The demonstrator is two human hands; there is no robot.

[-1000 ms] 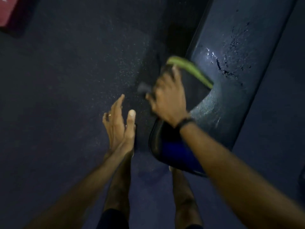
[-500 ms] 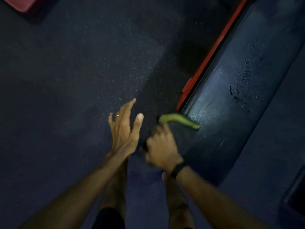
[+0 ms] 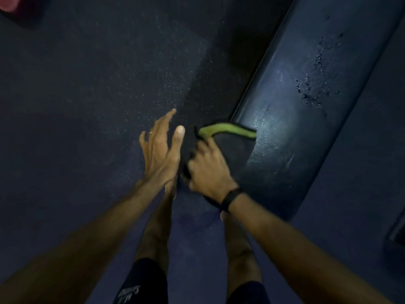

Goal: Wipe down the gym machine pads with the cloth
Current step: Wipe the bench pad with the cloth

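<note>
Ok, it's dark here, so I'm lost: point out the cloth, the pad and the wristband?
cloth (image 3: 230, 129), head view, on its green edge.
pad (image 3: 306, 128), head view, on its shiny top face.
wristband (image 3: 230, 197), head view, on the black strap.

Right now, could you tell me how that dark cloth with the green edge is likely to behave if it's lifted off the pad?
Probably floppy: the cloth drapes flat over the pad, and its green edge curves limply. Likely light, since the right hand alone bunches one end. It may be damp, as the pad glistens beside it.
</note>
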